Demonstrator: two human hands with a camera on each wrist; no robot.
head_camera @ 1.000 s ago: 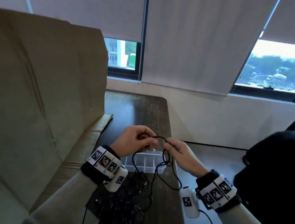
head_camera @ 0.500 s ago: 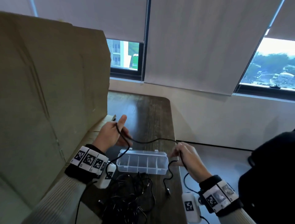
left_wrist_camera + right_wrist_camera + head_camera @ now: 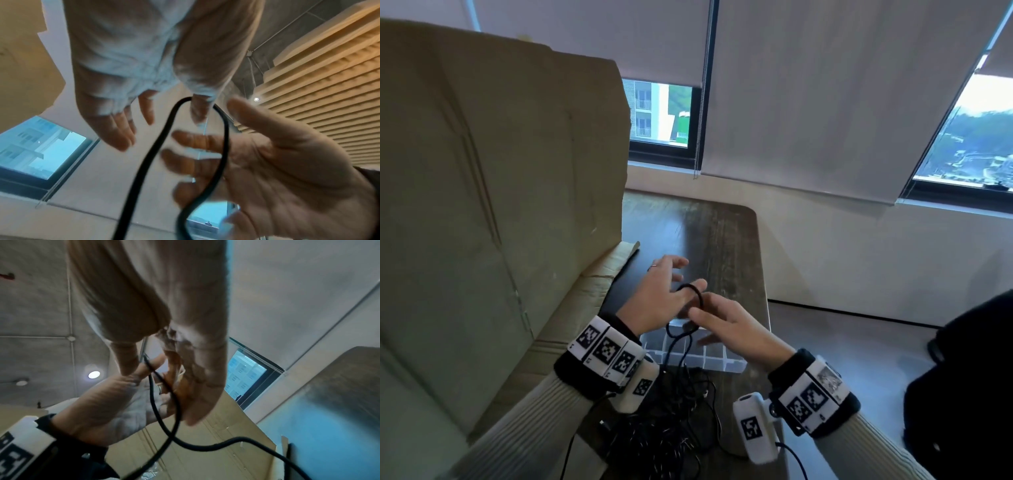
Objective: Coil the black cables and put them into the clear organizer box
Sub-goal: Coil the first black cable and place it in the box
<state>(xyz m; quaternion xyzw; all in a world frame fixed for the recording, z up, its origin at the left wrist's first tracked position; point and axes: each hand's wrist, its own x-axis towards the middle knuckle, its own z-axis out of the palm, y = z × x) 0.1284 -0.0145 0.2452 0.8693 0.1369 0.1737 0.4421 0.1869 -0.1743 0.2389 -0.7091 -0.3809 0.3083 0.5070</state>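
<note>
hanging over the left hand's [image 3: 654,301] thumb [image 3: 693,287] as a loop: one black cable [image 3: 697,294], both strands dropping down across the clear organizer box [image 3: 722,359] toward the tangle of black cables [image 3: 664,435] lying on the dark wooden table [image 3: 705,233] at the near edge. spreading out, palm down, fingers straight and apart, not curling round anything; in the left wrist view [image 3: 127,68] the loop [image 3: 205,110] simply draping over the thumb [image 3: 198,112]. reaching in from the right side: the right hand [image 3: 736,329], fingers extended and loose, fingertips just beside the loop; in the left wrist view this hand [image 3: 277,170] showing an open palm with the cable running across the fingers, blurred, so cannot tell whether any finger is pressing on it. crossing into an x below both hands in the right wrist view, the two strands [image 3: 164,410]. sitting open on the table directly beneath the hands, the box, its divided compartments partly hidden; nothing clearly lying inside. standing upright along the left side of the table: a big sheet of cardboard [image 3: 493,188]. wrapping both wrists: marker bands [image 3: 606,349] with small white camera units. behind the table, windows with roller blinds [image 3: 825,102] pulled most of the way down.
</note>
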